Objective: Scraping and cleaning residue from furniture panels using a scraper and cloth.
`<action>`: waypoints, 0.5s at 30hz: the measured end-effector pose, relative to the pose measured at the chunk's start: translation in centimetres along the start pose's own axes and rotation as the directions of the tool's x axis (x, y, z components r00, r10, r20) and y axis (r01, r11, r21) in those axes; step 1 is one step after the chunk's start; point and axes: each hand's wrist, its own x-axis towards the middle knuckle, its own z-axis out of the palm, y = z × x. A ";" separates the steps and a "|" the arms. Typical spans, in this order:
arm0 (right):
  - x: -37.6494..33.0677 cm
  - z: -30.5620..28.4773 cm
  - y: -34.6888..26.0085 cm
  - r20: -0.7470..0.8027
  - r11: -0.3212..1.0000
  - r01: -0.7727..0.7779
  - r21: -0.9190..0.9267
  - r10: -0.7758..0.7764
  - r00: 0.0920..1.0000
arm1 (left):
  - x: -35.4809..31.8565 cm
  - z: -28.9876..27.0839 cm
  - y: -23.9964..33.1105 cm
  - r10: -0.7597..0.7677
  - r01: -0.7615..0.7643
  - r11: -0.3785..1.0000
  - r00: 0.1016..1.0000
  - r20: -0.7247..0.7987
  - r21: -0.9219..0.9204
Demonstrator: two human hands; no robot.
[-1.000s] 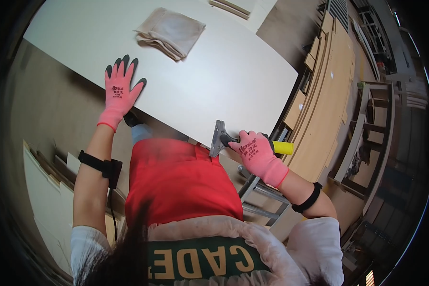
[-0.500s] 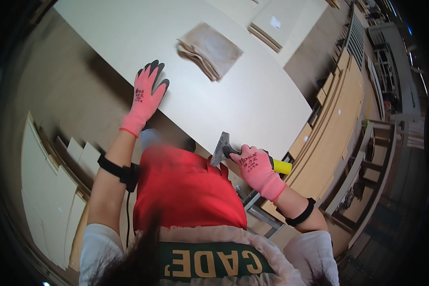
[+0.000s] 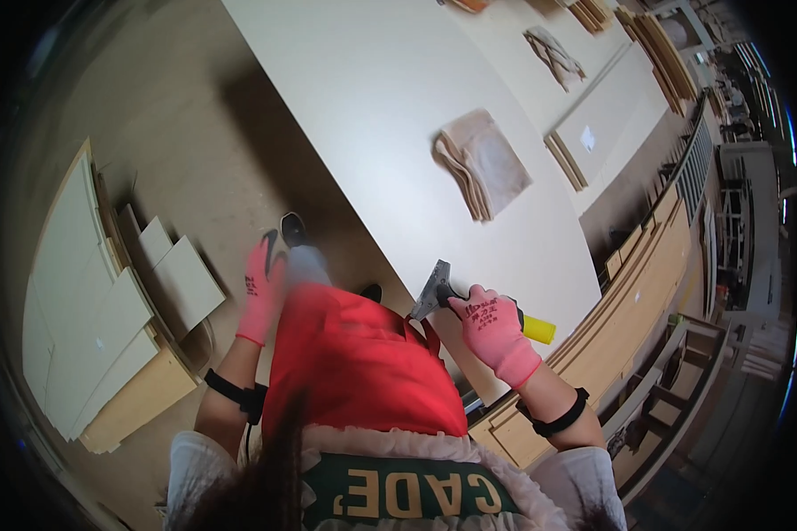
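Note:
My right hand (image 3: 494, 329), in a pink glove, grips a scraper (image 3: 436, 288) with a wide metal blade and a yellow-tipped handle. The blade rests at the near edge of a large pale panel (image 3: 390, 115) lying flat in front of me. My left hand (image 3: 261, 288), also in a pink glove, hangs off the panel beside my red apron, fingers apart, blurred and holding nothing. A folded beige cloth (image 3: 483, 164) lies on the panel beyond the scraper.
Stacked pale board offcuts (image 3: 97, 301) lie on the floor at my left. More panels and boards (image 3: 607, 133) sit to the right behind the cloth, with wooden strips and racks (image 3: 673, 265) along the right side. A second cloth (image 3: 553, 53) lies far back.
My left hand has come off the panel's edge and dropped down beside my body. The view has swung so the panel and cloth sit further right. My right hand keeps the scraper at the edge.

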 end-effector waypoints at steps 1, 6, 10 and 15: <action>0.5 -0.2 -0.1 -0.003 1.000 0.001 -0.014 -0.001 1.000 | -0.6 0.3 -0.5 -0.059 0.062 0.997 0.997 0.052 -0.045; 3.4 -1.9 -1.1 -0.095 0.999 0.037 0.017 -0.036 0.995 | -2.7 2.0 -0.5 0.019 -0.020 1.000 0.976 0.219 -0.001; 7.3 -4.3 -2.2 -0.120 0.999 0.046 0.007 -0.045 0.992 | -1.5 2.4 2.2 0.065 -0.077 0.997 0.889 0.453 0.008; 10.5 -6.2 -3.3 -0.225 0.994 0.091 -0.053 -0.101 0.969 | -0.6 3.8 4.6 0.213 -0.175 0.977 0.787 0.579 -0.122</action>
